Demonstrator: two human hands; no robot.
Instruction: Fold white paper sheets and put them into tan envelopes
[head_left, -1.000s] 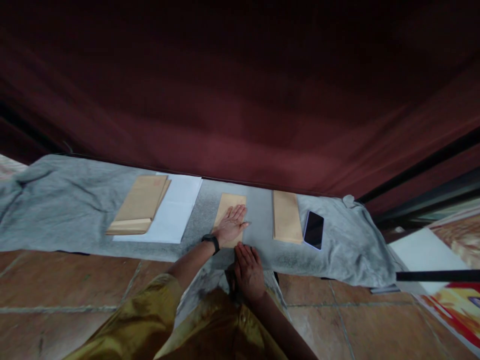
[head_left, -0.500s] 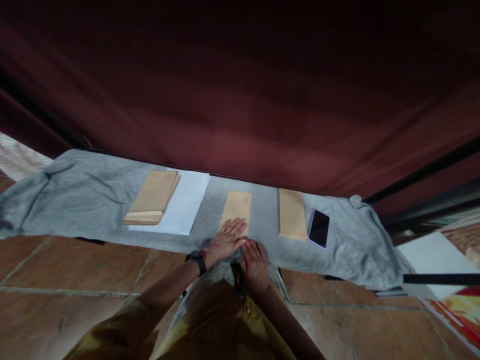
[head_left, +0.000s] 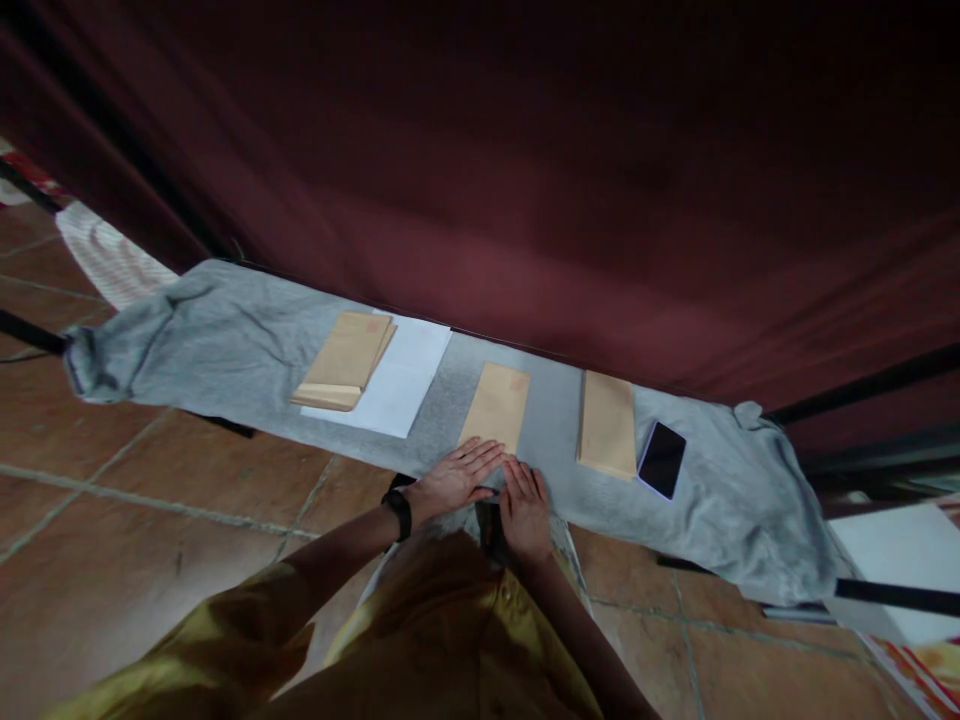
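- Left hand [head_left: 456, 482], right hand [head_left: 526, 512]: fingers extended, gripping nothing, at 6 o'clock edge of envelope [head_left: 496, 405].
- Press evenly; avoid skewing paper.

Gaps of gray cloth run between low, flat items, with a dark red curtain [head_left: 480, 220] closing off the far side.
On the cloth-covered worktop [head_left: 232, 325], one lane runs between the white paper [head_left: 409, 378] and the middle envelope [head_left: 496, 400]; a narrower one separates that envelope from the right envelope stack [head_left: 606, 425]. The phone [head_left: 662, 460] sits just beside that stack, leaving barely a slit. Wider cloth, wrinkled, spreads at center left and lower right. Both hands, left [head_left: 455, 482] and right [head_left: 526, 512], block the near approach to the middle envelope. Black bars [head_left: 896, 597] [head_left: 34, 332] stand off either end.
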